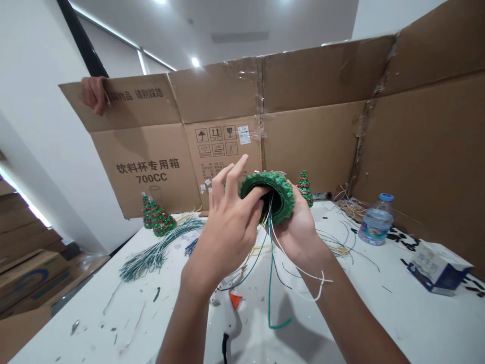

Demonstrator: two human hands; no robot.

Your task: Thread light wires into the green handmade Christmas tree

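Note:
My right hand (pixel 299 222) is wrapped round a small green Christmas tree (pixel 286 212), tilted so its hollow round base faces me. My left hand (pixel 231 217) reaches thumb and forefinger into that hollow, its other fingers raised and spread; the fingertips inside are partly hidden. Out of the hollow hang several wires (pixel 271 268), white, green and yellow, falling toward the table between my forearms. Below my hands lies a white tool with an orange trigger and black cord, apparently a glue gun (pixel 229 313).
Finished-looking small trees (pixel 159 220) stand at left, another tree (pixel 304 189) behind my right hand. A bundle of green wires (pixel 147 260) lies at left. At right are a water bottle (pixel 377 220) and a small box (pixel 437 268). Cardboard (pixel 314 141) walls the back; another person's hand (pixel 94 94) grips it.

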